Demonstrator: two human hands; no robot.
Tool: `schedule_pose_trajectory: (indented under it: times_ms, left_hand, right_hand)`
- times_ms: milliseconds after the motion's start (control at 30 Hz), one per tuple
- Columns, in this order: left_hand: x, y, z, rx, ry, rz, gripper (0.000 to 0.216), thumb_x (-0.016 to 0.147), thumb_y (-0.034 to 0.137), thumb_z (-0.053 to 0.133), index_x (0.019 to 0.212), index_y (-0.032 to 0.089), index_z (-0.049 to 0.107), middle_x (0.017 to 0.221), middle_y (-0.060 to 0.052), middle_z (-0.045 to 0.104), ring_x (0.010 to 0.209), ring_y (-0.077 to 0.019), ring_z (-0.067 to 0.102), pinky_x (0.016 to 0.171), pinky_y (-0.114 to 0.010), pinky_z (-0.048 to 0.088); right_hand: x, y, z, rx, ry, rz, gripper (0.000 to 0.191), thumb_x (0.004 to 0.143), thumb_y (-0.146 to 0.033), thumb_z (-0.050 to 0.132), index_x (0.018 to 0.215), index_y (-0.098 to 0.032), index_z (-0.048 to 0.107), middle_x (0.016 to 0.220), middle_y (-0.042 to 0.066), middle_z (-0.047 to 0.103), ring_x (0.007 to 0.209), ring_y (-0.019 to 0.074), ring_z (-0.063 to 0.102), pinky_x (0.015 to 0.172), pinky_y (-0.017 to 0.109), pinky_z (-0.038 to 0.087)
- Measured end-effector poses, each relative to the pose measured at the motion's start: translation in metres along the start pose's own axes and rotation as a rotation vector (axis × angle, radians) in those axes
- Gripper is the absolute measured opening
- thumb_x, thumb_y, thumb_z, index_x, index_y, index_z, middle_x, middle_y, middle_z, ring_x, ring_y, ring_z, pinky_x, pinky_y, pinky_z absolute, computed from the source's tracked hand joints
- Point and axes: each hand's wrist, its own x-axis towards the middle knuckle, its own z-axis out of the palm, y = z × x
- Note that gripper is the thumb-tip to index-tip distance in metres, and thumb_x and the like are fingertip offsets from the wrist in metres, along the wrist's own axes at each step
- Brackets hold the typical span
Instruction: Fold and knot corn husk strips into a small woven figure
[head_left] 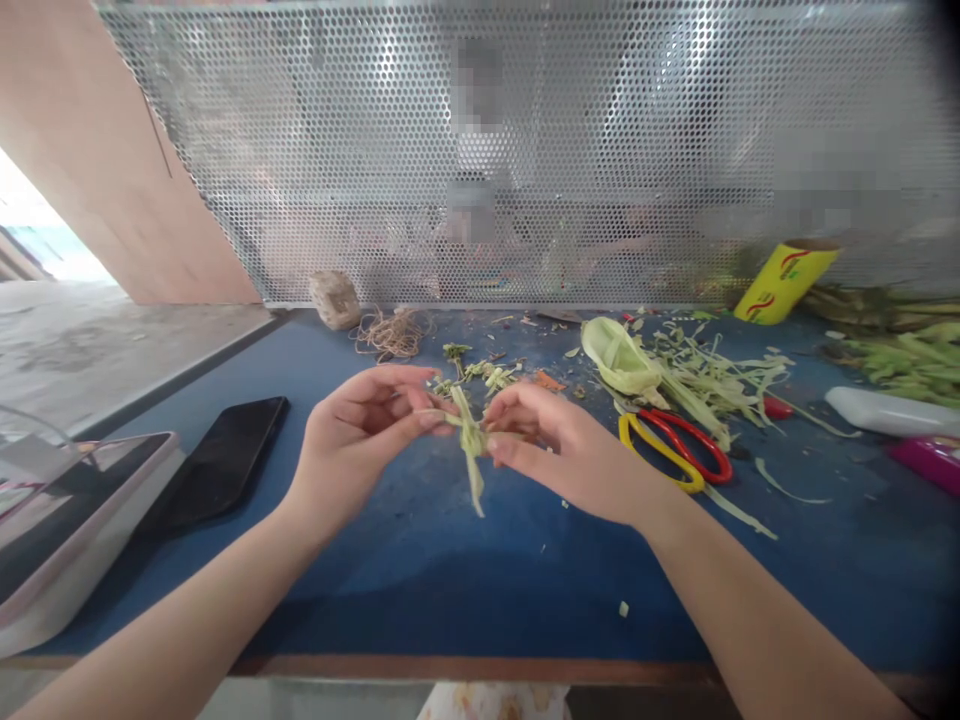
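Observation:
Above the middle of the blue table, a pale green strip of plant husk (pixel 471 438), bunched or knotted at its centre, stretches between my two hands. My left hand (pixel 360 425) pinches its left end between thumb and fingertips. From the other side, my right hand (pixel 555 445) grips it near the knot with curled fingers; the exact contact is partly hidden. One loose end hangs down, another sticks up. Just behind the hands lie small green folded husk pieces (pixel 491 374). Scissors with red and yellow handles (pixel 679 450) rest beside my right wrist, their blades covered by husk shreds.
A cupped husk leaf (pixel 619 358) and shredded strips (pixel 720 385) lie at right, near a yellow roll (pixel 787 282). Brown twine (pixel 390 333) and a pale block (pixel 335 299) sit at back left, a black phone (pixel 217 465) at left. A perforated metal screen (pixel 375 150) stands behind.

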Motion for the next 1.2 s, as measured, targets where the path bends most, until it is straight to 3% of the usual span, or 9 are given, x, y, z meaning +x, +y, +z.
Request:
schedule_pose_trajectory:
  times_ms: [133, 233, 433, 500, 633, 800, 867, 967, 1200]
  left_hand:
    - [-0.004, -0.001, 0.003, -0.034, -0.127, -0.004, 0.027, 0.066, 0.004, 0.066, 0.088, 0.019, 0.065, 0.066, 0.001, 0.058, 0.065, -0.0157, 0.063, 0.044, -0.021, 0.055]
    - [-0.006, -0.002, 0.004, -0.034, -0.164, -0.044, 0.026, 0.067, 0.004, 0.065, 0.089, 0.019, 0.064, 0.068, 0.000, 0.058, 0.060, -0.0145, 0.062, 0.040, -0.021, 0.054]
    - [-0.005, -0.001, 0.006, -0.069, -0.131, -0.090, 0.026, 0.066, 0.008, 0.066, 0.089, 0.020, 0.064, 0.062, 0.002, 0.054, 0.048, -0.0099, 0.054, 0.027, -0.015, 0.041]
    - [-0.004, 0.000, 0.005, -0.036, -0.118, -0.065, 0.028, 0.069, 0.011, 0.065, 0.096, 0.022, 0.063, 0.065, 0.001, 0.056, 0.052, -0.0106, 0.055, 0.034, -0.017, 0.045]
    - [-0.004, 0.001, 0.002, 0.174, -0.187, -0.025, 0.027, 0.073, 0.025, 0.063, 0.100, 0.021, 0.064, 0.090, -0.007, 0.063, 0.086, -0.0203, 0.059, 0.066, -0.027, 0.053]
    - [-0.009, -0.002, 0.008, 0.400, -0.258, 0.007, 0.021, 0.063, 0.018, 0.071, 0.084, 0.021, 0.067, 0.084, -0.003, 0.066, 0.076, -0.0173, 0.062, 0.066, -0.026, 0.052]
    - [-0.012, -0.005, 0.011, 0.362, -0.234, -0.031, 0.024, 0.061, 0.016, 0.072, 0.084, 0.020, 0.067, 0.079, -0.002, 0.068, 0.071, -0.0158, 0.062, 0.066, -0.026, 0.052]
    - [-0.014, -0.007, 0.015, 0.285, -0.196, -0.160, 0.009, 0.066, 0.018, 0.068, 0.076, 0.018, 0.067, 0.066, -0.001, 0.067, 0.059, -0.0137, 0.061, 0.056, -0.024, 0.051]
    - [-0.011, -0.007, 0.017, 0.239, -0.324, -0.509, 0.011, 0.065, 0.023, 0.069, 0.062, 0.014, 0.064, 0.060, 0.000, 0.065, 0.052, -0.0084, 0.055, 0.050, -0.018, 0.043]
  right_hand:
    - [0.005, 0.008, 0.002, 0.016, 0.014, 0.012, 0.027, 0.079, -0.042, 0.053, 0.095, -0.021, 0.057, 0.083, 0.002, 0.058, 0.071, 0.0121, 0.054, 0.062, 0.027, 0.046]
    - [0.010, 0.014, 0.005, 0.092, 0.021, 0.018, 0.025, 0.076, -0.043, 0.056, 0.081, -0.018, 0.060, 0.073, 0.000, 0.057, 0.064, 0.0104, 0.052, 0.059, 0.025, 0.043]
    - [0.012, 0.014, 0.005, 0.241, 0.305, -0.016, 0.022, 0.069, -0.037, 0.064, 0.066, -0.018, 0.055, 0.061, -0.004, 0.053, 0.057, 0.0080, 0.048, 0.055, 0.021, 0.039]
    - [0.010, 0.012, 0.004, 0.180, 0.308, -0.033, 0.022, 0.069, -0.037, 0.064, 0.065, -0.018, 0.054, 0.059, -0.004, 0.053, 0.054, 0.0076, 0.046, 0.052, 0.021, 0.038]
    - [0.008, 0.005, 0.006, 0.012, 0.249, -0.091, 0.020, 0.070, -0.034, 0.063, 0.063, -0.017, 0.056, 0.060, -0.003, 0.054, 0.055, 0.0088, 0.047, 0.053, 0.022, 0.038]
    - [0.008, 0.006, 0.011, -0.133, 0.333, -0.127, 0.014, 0.066, -0.029, 0.068, 0.061, -0.019, 0.060, 0.074, 0.000, 0.055, 0.078, 0.0149, 0.053, 0.077, 0.031, 0.039]
    - [0.008, 0.009, 0.012, -0.144, 0.387, -0.099, 0.014, 0.063, -0.032, 0.070, 0.061, -0.021, 0.062, 0.082, 0.001, 0.052, 0.086, 0.0170, 0.052, 0.082, 0.035, 0.037]
    - [0.008, 0.010, 0.012, -0.123, 0.417, -0.094, 0.014, 0.063, -0.035, 0.069, 0.062, -0.022, 0.063, 0.091, 0.002, 0.050, 0.092, 0.0182, 0.051, 0.086, 0.038, 0.036]
    - [0.008, 0.009, 0.011, -0.196, 0.499, -0.134, 0.012, 0.063, -0.031, 0.070, 0.060, -0.022, 0.064, 0.100, 0.003, 0.051, 0.099, 0.0200, 0.049, 0.091, 0.040, 0.032]
